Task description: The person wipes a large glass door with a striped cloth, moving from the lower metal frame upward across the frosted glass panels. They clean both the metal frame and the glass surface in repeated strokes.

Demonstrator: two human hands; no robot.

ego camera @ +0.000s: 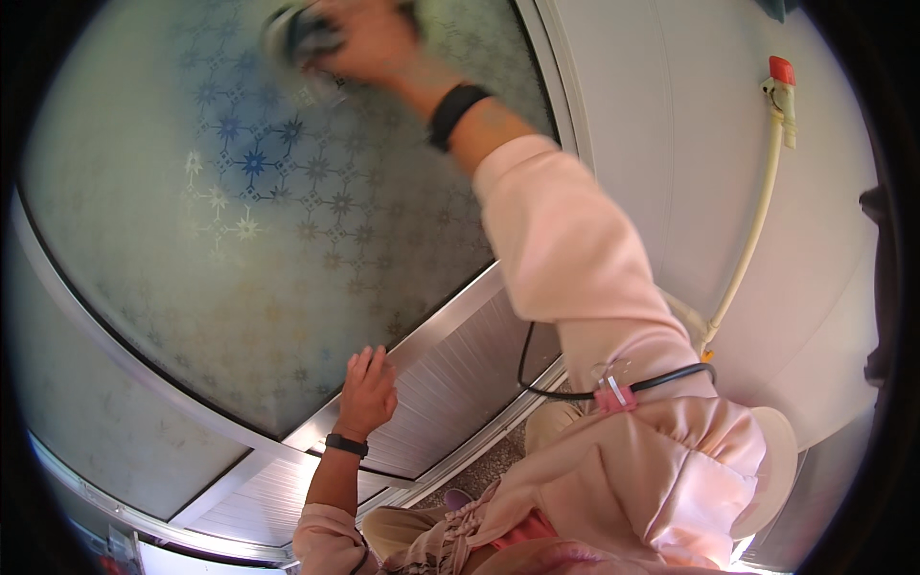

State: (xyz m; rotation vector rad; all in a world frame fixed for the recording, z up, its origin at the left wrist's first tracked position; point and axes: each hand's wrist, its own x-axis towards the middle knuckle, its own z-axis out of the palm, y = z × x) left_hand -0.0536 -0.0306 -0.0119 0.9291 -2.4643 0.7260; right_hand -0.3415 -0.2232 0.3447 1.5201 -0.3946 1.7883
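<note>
My right hand (377,39) reaches up across a frosted glass panel (180,309) printed with a star pattern. Its fingers close around a grey and dark object (298,36), perhaps a cloth or pad, held at the upper part of the glass. Motion blur hides the exact kind of object. Lower down, my left hand (369,395) rests with extended fingers against the aluminium rail (431,323) under the glass, holding nothing. Both wrists wear black bands.
A ribbed lower panel (445,388) lies under the rail. To the right, a cream pipe (747,223) with a red-handled tap (781,72) runs along a pale wall (640,108). A black cable (560,394) is clipped to my pink sleeve. Speckled floor (489,460) shows below.
</note>
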